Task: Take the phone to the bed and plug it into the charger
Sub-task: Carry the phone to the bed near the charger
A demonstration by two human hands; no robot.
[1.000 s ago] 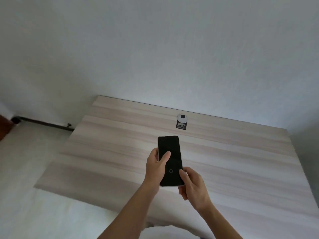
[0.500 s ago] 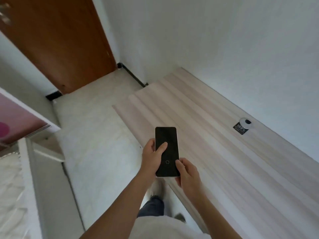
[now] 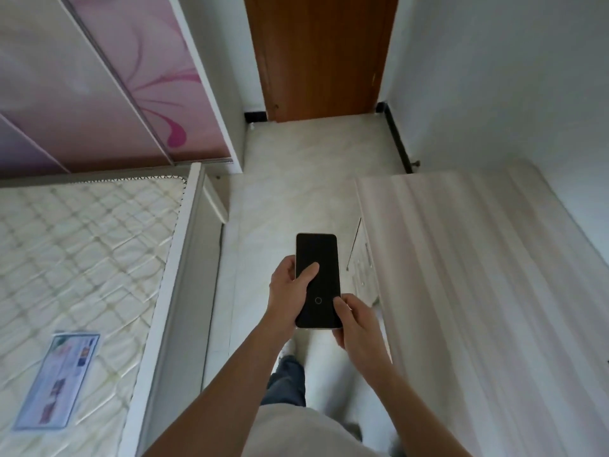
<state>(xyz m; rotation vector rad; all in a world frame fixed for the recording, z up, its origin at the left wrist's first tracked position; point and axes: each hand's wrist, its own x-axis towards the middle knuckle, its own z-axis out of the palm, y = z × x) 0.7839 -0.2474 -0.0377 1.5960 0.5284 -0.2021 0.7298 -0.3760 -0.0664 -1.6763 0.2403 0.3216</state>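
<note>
Single head-worn wide-angle view, looking forward and steeply down, close over floor [image 3: 296, 179] between bed [image 3: 82, 258] and desk [image 3: 478, 275]

Phone [image 3: 317, 278]: black slab, pale edge, screen dark save small ring near its lower end. I see it lengthwise, screen up, held above floor, mid-scene. Bed [image 3: 79, 258]: bare quilted mattress, white frame, left side. Charger not visible.

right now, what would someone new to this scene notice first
The black-screened phone sits dead centre, held above the pale floor by both bare hands: the left hand wraps its side, thumb on the glass, and the right hand pinches its lower corner. To the left lies the bare quilted white mattress with a plastic-covered label, and to the right the light wood-grain tabletop.
</note>
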